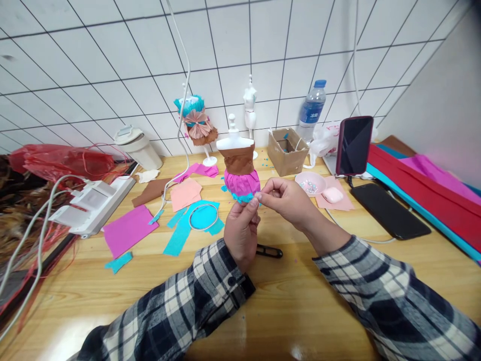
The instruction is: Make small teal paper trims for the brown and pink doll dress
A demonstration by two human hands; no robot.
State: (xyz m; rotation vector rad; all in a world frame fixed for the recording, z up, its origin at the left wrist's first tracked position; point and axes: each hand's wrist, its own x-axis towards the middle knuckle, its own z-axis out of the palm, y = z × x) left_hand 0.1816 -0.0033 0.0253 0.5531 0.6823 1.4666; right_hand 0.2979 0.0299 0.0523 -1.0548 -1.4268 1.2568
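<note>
A small white dress form (235, 142) stands upright in front of me, wrapped in a brown paper bodice (239, 160) and a gathered magenta skirt (242, 183). Blue crepe paper trim (243, 197) runs along the hem. My left hand (241, 233) is closed around the lower part of the form, thumb up against the hem; the stand below is hidden. At the hem's right end, my right hand (287, 203) pinches the edge of the blue trim, its fingertips meeting my left thumb. A black slotted handle (269, 251) lies on the table, partly behind my left hand.
Blue paper pieces (178, 234) and a metal ring (190, 219) lie left, beside a magenta sheet (130, 230). Behind stand a decorated form (197, 123), a bare form (250, 105), a cardboard box (287, 159) and a bottle (312, 108). Right are a bead dish (311, 176) and phones (391, 210).
</note>
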